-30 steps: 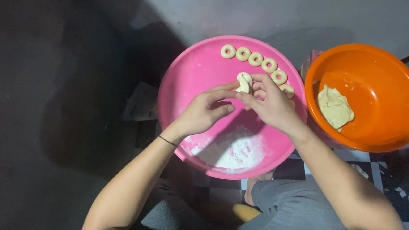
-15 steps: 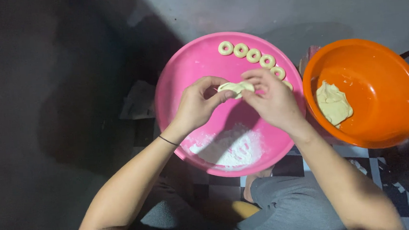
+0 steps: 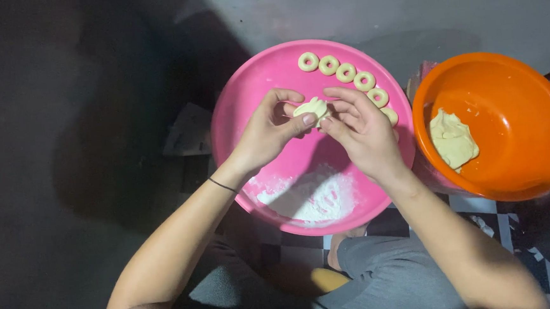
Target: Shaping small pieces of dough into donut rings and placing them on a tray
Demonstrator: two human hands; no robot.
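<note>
A: Head view, looking straight down: what do the two hands have hold of?

B: The left hand point(image 3: 267, 132) and right hand point(image 3: 363, 133) meet over the middle of a round pink tray point(image 3: 246, 92). Both are closed in a fingertip pinch on one small piece of pale dough point(image 3: 311, 108), the left thumb pressing on its near side and the right fingers curled behind it.

A: What has changed in the last second?

B: A second ago the dough was a stubby lump held upright, nearer the tray's right edge. Half a second ago it was drawn out sideways into a short strip between the hands. Now it is gathered back into a compact, folded lump, closer to the tray's centre, and the hands sit tighter together.

A: And what does that suggest?

B: The piece looks mid-shaping: worked, but not yet a ring.

A: What else is there?

B: Six dough rings point(image 3: 346, 72) line the tray's far right edge, unchanged. Loose flour point(image 3: 309, 197) lies at its near edge. To the right stands an orange bowl point(image 3: 538, 94) holding a lump of dough point(image 3: 452, 138).
</note>
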